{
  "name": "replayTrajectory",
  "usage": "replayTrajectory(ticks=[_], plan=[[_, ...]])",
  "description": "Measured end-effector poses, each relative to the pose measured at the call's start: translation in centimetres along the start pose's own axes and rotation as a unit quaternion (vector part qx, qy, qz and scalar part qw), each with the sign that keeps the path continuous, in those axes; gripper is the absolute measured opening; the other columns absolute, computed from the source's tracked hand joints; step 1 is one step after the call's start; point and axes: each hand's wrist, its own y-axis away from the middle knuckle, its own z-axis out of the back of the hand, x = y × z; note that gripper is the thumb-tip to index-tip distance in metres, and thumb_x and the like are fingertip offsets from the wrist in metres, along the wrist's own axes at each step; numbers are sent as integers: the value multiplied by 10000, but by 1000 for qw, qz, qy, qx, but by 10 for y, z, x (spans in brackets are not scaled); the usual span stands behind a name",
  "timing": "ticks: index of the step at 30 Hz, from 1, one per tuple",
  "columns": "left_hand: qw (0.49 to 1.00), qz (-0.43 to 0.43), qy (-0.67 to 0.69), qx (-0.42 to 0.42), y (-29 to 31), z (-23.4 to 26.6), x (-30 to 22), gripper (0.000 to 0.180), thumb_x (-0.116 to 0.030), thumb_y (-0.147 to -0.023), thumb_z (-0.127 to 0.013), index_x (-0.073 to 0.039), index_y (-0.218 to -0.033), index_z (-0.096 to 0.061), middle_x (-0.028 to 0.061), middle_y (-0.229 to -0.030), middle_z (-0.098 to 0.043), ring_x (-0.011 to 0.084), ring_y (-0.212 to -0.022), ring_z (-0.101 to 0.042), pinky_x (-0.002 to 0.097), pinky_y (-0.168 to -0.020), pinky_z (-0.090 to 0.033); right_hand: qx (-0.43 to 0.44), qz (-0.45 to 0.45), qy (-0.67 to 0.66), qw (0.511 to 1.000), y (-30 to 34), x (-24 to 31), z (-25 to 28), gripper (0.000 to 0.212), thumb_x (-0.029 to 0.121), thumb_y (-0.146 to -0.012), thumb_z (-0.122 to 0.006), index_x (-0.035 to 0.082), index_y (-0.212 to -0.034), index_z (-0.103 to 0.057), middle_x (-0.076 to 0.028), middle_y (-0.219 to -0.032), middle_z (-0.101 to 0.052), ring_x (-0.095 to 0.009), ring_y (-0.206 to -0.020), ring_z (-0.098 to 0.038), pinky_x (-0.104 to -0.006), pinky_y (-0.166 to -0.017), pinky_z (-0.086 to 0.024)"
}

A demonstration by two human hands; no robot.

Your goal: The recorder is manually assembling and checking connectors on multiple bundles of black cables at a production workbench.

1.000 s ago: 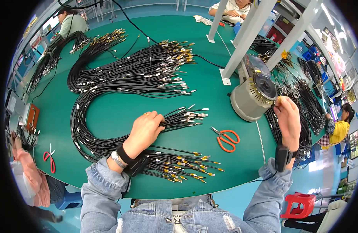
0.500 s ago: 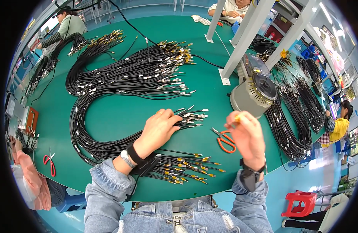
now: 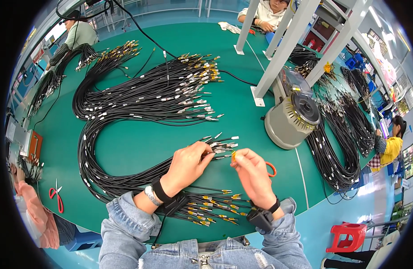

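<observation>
- the left hand lies on the green counter, its grip closed on one black cable out of the bundle of metal-tipped ends just past its fingertips; it seems to pin that cable so its tip holds steady and points right.
- the right hand is raised just beside it, thumb and forefinger pinched shut on a small yellow sleeve, held at the level of the cable tip and nearly touching it, lined up as if to meet that end.
- orange-handled scissors lie on the counter under the right hand, mostly hidden by it, so only a loop of handle shows; they are within easy reach.
- a second fan of cable ends with yellow sleeves lies nearer the body, between the two wrists, kept apart from the bare-tipped bundle, probably to sort fitted ends from plain ones.
- the long black cables curve away leftward in a wide loop, which keeps their ends together in front of the person.
- a larger heap of cables lies farther out across the counter.
- a grey round machine stands to the right, near a white post, well apart from both hands.
- red-handled scissors rest at the left edge of the counter.
- other people work at the far side and the right rim.
</observation>
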Motion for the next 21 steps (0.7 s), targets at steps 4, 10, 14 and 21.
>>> replayTrajectory(ticks=[4, 10, 14, 21], plan=[[998, -49, -20, -45, 4, 2, -2, 164, 6, -678, -700, -39, -747, -558, 47, -672, -570, 162, -463, -526, 269, -417, -395, -42, 14, 59, 997, 6, -12, -13, 64, 73, -849, -591, 26, -890, -575, -14, -868, -577, -92, -818, -515, -243, -778, -412], [991, -94, -75, -54, 6, 4, -4, 184, 9, -647, -721, -46, -705, -555, 28, -630, -554, 146, -458, -525, 271, -416, -395, -73, 18, 86, 993, 4, -21, -21, 64, 42, -839, -598, 15, -895, -582, -8, -883, -589, -71, -825, -529, -221, -761, -419], [989, -107, -90, -50, 7, 3, -4, 188, 6, -639, -725, -54, -690, -555, 24, -606, -539, 149, -454, -520, 268, -415, -394, -83, 21, 88, 992, 2, -23, -23, 55, 38, -839, -596, 15, -889, -586, -3, -870, -596, -66, -809, -537, -218, -749, -425], [991, -101, -77, -42, 8, 3, -4, 189, 2, -636, -727, -57, -686, -554, 20, -591, -524, 142, -425, -501, 262, -389, -380, -88, 29, 100, 991, 0, -23, -27, 36, 34, -839, -595, 14, -869, -592, -1, -857, -601, -63, -796, -541, -215, -744, -427]])
